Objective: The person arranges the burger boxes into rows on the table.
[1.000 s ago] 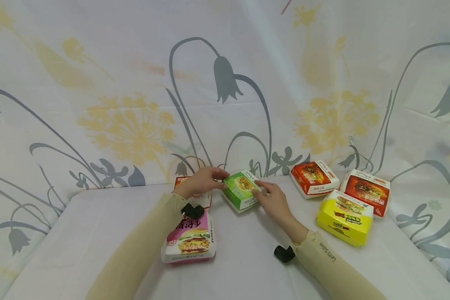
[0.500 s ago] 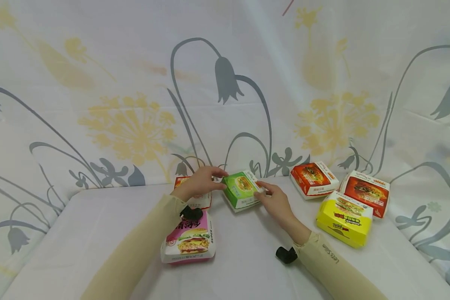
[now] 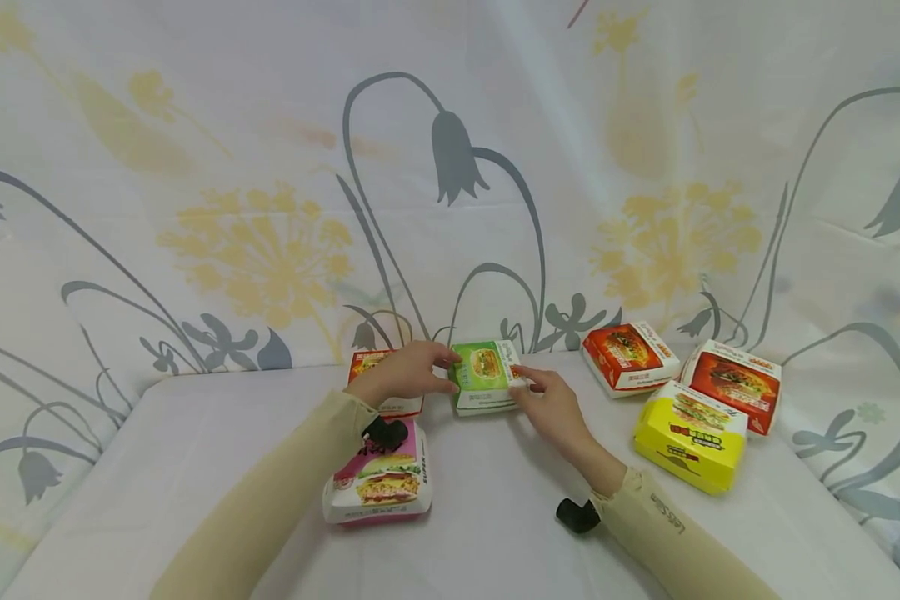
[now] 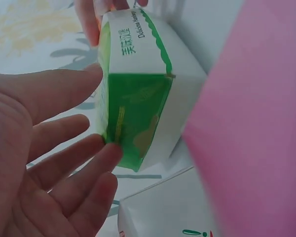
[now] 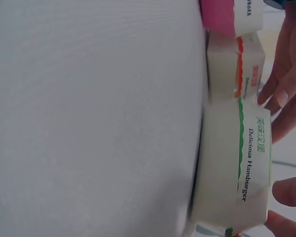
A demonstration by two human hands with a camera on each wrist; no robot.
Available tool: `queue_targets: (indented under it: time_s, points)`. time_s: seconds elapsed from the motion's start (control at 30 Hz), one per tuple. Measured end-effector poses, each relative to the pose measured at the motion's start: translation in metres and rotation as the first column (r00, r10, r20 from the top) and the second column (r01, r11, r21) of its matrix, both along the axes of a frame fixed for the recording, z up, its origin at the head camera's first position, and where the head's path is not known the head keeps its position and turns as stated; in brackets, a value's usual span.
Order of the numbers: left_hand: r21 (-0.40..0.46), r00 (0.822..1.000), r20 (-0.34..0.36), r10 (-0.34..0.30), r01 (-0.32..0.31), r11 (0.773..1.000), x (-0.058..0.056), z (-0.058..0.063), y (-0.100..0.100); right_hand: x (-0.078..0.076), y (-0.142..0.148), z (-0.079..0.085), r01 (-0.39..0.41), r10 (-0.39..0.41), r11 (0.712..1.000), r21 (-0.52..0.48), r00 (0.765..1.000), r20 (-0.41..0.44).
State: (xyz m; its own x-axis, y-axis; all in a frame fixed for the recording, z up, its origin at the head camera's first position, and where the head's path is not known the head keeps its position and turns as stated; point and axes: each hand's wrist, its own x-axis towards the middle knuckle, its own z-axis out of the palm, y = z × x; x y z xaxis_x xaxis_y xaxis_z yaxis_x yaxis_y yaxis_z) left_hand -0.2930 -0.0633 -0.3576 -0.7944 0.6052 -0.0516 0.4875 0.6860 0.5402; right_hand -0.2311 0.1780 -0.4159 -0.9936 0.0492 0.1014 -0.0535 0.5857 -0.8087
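A green and white hamburger box (image 3: 486,367) lies flat near the back of the white table, between my two hands. My left hand (image 3: 408,371) is at its left side; in the left wrist view, loosely spread fingertips meet the green side panel (image 4: 135,111). My right hand (image 3: 558,412) is at the right side, with thumb and fingertips at the front right corner. The right wrist view shows the white front of the green box (image 5: 234,163) and the right thumb (image 5: 289,191) beside its top. A red and white box (image 3: 407,407) is partly hidden behind my left hand.
A pink and white burger box (image 3: 390,487) stands in front of the partly hidden red one. To the right are a red box (image 3: 630,358), another red box (image 3: 735,383) and a yellow box (image 3: 692,435), close together. A flower-printed cloth (image 3: 270,167) hangs behind.
The green box has turned clockwise, from slanted to nearly square with the table's back edge. Both hands have stayed beside it, shifting slightly.
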Motion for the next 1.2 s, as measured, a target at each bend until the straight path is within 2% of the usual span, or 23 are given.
queue_targets:
  time_s: [0.23,0.33,0.5,0.73,0.93,1.2]
  points:
    - [-0.078,0.996,-0.087,0.004,-0.011,0.997,0.000,-0.001,0.004,0.005,0.000,-0.001,-0.032,0.039,0.996,0.081,0.996,-0.084]
    - [-0.105,0.992,-0.125,-0.007,-0.006,0.994,0.001,0.000,0.006,0.007,0.000,0.000,-0.042,0.051,0.996,0.083,0.993,-0.106]
    - [-0.140,0.985,-0.167,-0.053,0.030,0.990,0.002,0.001,0.007,0.005,0.004,0.001,-0.055,0.059,0.997,0.051,0.994,-0.093]
    - [-0.170,0.986,-0.153,-0.065,0.038,0.985,0.000,-0.002,0.005,-0.008,0.015,0.006,-0.046,0.045,0.998,-0.031,0.999,-0.025]
    - [-0.160,0.987,-0.138,-0.088,0.066,0.985,0.000,-0.001,0.005,-0.020,0.020,0.010,-0.111,0.110,0.992,-0.063,0.994,-0.016]
    - [-0.151,0.987,-0.131,-0.095,0.075,0.986,0.001,-0.001,0.005,-0.024,0.019,0.008,-0.180,0.182,0.979,-0.091,0.983,0.015]
